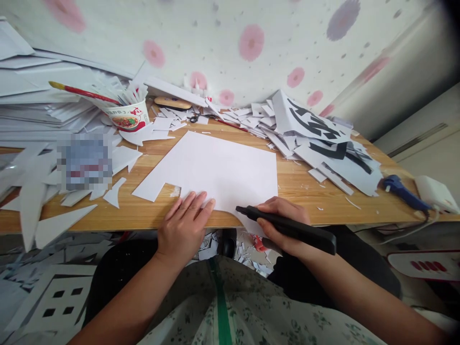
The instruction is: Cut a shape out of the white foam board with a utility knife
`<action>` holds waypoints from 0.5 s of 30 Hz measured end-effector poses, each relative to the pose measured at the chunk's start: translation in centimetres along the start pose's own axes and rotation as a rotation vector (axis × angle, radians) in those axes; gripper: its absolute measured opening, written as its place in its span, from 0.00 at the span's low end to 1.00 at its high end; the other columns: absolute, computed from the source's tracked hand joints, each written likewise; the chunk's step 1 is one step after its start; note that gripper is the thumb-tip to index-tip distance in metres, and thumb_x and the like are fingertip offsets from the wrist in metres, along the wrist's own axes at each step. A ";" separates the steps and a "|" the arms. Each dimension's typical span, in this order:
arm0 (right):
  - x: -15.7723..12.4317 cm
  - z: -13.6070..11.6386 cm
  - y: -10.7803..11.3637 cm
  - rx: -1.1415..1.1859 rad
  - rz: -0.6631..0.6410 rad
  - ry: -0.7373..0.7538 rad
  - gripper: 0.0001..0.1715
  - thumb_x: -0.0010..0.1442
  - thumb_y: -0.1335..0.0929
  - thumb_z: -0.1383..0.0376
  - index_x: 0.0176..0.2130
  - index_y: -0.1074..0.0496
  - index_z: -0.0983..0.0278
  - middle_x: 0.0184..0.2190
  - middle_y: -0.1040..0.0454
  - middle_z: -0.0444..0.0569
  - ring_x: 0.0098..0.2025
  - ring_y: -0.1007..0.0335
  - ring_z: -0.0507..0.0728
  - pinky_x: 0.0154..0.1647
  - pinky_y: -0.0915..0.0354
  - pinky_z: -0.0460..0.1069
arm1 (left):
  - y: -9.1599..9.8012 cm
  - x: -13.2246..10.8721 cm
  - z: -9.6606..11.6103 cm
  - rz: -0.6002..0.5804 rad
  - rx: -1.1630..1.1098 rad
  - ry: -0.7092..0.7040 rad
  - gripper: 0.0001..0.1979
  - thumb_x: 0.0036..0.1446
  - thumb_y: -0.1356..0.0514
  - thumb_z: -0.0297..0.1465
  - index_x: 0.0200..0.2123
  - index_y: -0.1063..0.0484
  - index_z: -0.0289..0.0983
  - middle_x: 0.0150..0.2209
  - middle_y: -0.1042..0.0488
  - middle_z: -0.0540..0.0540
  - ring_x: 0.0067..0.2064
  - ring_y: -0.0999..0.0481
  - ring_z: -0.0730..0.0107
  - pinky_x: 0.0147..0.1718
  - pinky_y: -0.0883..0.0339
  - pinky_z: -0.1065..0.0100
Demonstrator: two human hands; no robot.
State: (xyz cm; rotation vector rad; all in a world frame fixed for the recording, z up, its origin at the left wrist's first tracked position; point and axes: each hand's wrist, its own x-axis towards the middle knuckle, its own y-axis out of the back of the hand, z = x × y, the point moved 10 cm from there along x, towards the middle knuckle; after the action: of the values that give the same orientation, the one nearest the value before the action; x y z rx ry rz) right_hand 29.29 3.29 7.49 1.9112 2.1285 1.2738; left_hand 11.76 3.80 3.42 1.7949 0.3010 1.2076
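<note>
A white foam board (230, 167) lies on the wooden table, with a notch cut in its near left edge and a curved near edge that reaches past the table's front. My left hand (185, 225) rests on the board's near edge, fingers stretched out and pressing flat. In my right hand (285, 220) is a black utility knife (305, 233), gripped along its handle. Its narrow tip points left and meets the board near the curved edge. I cannot make out the blade itself.
White offcuts (72, 220) lie at the left beside stacked boards (39, 115). A paper cup (131, 115) holds strips and a red brush (86, 93). Printed sheets (312, 120) cover scraps at the back right. A blue glue gun (404, 191) lies at the right beside a white box (434, 194).
</note>
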 end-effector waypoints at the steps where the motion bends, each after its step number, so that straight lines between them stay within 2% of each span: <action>1: -0.2 0.0 0.0 -0.003 0.007 -0.006 0.11 0.55 0.31 0.71 0.40 0.28 0.61 0.32 0.24 0.47 0.31 0.27 0.53 0.31 0.32 0.48 | 0.0 0.0 0.0 -0.002 0.000 0.003 0.20 0.55 0.45 0.22 0.51 0.28 0.38 0.55 0.27 0.43 0.55 0.28 0.54 0.54 0.37 0.54; 15: -2.6 -0.7 1.0 0.020 0.063 -0.040 0.17 0.53 0.31 0.74 0.42 0.28 0.58 0.33 0.25 0.47 0.32 0.27 0.54 0.31 0.31 0.49 | -0.3 0.0 -0.3 -0.038 -0.034 0.030 0.22 0.54 0.45 0.22 0.52 0.29 0.39 0.56 0.29 0.44 0.57 0.30 0.54 0.56 0.40 0.55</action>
State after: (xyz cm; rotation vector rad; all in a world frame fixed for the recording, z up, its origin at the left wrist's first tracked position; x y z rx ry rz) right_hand 30.44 0.66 7.18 2.0090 2.0864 1.2181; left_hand 11.60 4.09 3.23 1.7359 0.3291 1.2066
